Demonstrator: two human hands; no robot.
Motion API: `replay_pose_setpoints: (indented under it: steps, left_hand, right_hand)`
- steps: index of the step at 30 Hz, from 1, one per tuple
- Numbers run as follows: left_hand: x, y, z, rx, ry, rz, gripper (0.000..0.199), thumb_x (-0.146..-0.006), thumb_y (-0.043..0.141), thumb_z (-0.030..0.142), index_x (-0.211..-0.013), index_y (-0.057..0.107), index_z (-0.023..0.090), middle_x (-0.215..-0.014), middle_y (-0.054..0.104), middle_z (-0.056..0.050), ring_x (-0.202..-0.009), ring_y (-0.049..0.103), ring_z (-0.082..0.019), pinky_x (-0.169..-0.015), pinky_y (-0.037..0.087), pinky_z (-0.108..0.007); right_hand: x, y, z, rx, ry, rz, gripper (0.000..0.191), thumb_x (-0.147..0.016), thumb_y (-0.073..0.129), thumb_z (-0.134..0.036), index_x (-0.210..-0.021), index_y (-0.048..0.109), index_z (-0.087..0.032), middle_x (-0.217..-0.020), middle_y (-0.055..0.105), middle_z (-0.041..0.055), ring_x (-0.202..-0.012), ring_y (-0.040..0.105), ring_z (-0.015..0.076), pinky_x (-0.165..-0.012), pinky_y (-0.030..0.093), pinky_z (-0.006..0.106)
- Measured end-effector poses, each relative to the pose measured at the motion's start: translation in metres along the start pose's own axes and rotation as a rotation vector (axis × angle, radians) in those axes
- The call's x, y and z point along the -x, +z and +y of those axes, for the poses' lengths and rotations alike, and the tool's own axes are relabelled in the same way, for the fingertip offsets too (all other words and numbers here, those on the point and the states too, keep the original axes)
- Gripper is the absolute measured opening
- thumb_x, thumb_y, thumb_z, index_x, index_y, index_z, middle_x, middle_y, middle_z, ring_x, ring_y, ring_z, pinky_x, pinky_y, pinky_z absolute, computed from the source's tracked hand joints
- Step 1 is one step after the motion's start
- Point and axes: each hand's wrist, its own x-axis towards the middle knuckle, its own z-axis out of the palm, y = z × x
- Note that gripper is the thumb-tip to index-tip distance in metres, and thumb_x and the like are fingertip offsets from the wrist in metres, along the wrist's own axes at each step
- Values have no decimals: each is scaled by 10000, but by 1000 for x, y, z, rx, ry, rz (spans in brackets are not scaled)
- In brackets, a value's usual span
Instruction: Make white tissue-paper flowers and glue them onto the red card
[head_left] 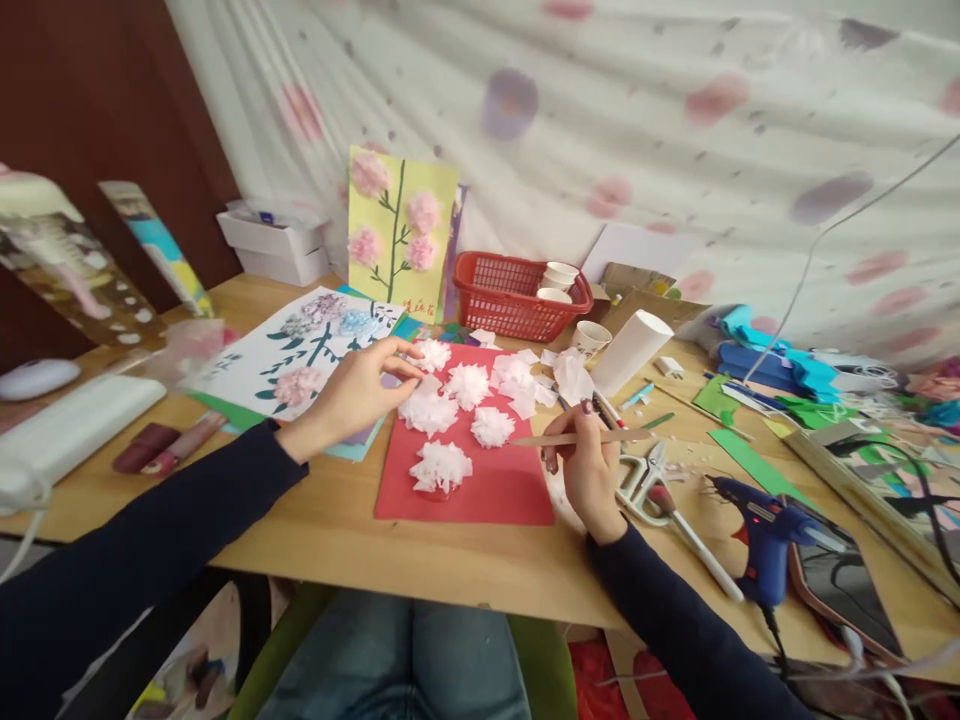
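White tissue-paper flowers lie on a red sheet of paper [480, 500] in front of me. Among them are a front flower [441, 466], a right flower [493, 427] and an upper flower [466, 386]. My left hand [360, 385] reaches over the sheet's left side, thumb and fingers apart, beside the back flower [432, 354]; whether the fingertips touch it I cannot tell. My right hand [590, 470] grips a thin brown wooden stick [546, 440] at the sheet's right edge. The stick's narrow end points left, near the right flower.
Scissors [643, 490], a blue glue gun [772, 540] and a phone [847, 585] lie on the right. Behind the sheet stand a red basket [510, 310], a paper cup [591, 338] and a white roll [634, 352]. Flower pictures [394, 235] are at the back left.
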Motion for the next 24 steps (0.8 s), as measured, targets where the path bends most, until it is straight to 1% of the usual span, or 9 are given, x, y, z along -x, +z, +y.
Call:
replay_pose_setpoints:
  steps: [2, 5, 8, 12, 15, 18, 21, 24]
  left_hand:
    - [24, -2, -5, -94, 8, 33, 272, -791, 613, 247, -1062, 592, 227, -900, 795, -8, -912, 739, -231, -849, 539, -350]
    - [44, 4, -12, -138, -1, -33, 324, -811, 595, 230, -1135, 576, 236, -901, 799, 2, -906, 748, -233, -815, 549, -342]
    - [51, 12, -17, -99, 11, -118, 377, -818, 587, 197, -1194, 567, 228, -930, 800, -5, -895, 754, -222, -793, 560, -326]
    - [54, 12, -21, 26, -9, -150, 420, -813, 610, 191, -1228, 551, 222, -892, 801, 2, -864, 756, -212, -788, 571, -317]
    - [59, 9, -24, 111, -46, -163, 402, -795, 633, 197, -1190, 564, 226, -867, 798, -1, -844, 758, -217, -777, 579, -322]
    - [67, 10, -24, 180, -97, -158, 395, -773, 644, 183, -1158, 570, 227, -850, 791, -8, -814, 759, -218, -750, 584, -323]
    - [74, 12, -20, 153, -136, -157, 416, -758, 635, 134, -1156, 561, 225, -815, 787, -3, -792, 756, -224, -729, 572, -333]
    - [79, 17, -17, 101, -154, -169, 433, -757, 633, 113, -1168, 548, 223, -801, 788, 7, -795, 750, -228, -730, 552, -338]
  right_hand:
    - [4, 13, -7, 20, -3, -50, 537, -938, 488, -585, -568, 532, -198, -425, 496, -20, -352, 442, 99, -340, 335, 218]
    - [7, 34, -17, 77, -16, -174, 539, -930, 494, -599, -575, 545, -197, -418, 508, -14, -347, 451, 106, -344, 353, 228]
    - [8, 51, -24, 170, -60, -294, 523, -953, 468, -582, -611, 553, -196, -438, 535, -12, -373, 481, 105, -385, 390, 225]
    - [6, 65, -24, 276, -79, -403, 556, -983, 409, -570, -592, 540, -197, -436, 526, -15, -377, 481, 98, -390, 382, 217]
    - [5, 73, -20, 331, -83, -429, 603, -987, 374, -587, -554, 535, -199, -403, 501, -18, -354, 457, 93, -381, 368, 217]
    - [5, 81, -16, 341, -107, -401, 629, -991, 360, -587, -532, 547, -200, -397, 500, -12, -354, 454, 96, -379, 363, 221]
    - [3, 88, -13, 345, -123, -400, 633, -992, 358, -583, -524, 550, -202, -392, 495, -12, -347, 446, 97, -374, 351, 225]
    - [0, 93, -10, 396, -159, -399, 640, -997, 348, -573, -504, 528, -206, -371, 464, -19, -343, 443, 97, -381, 344, 228]
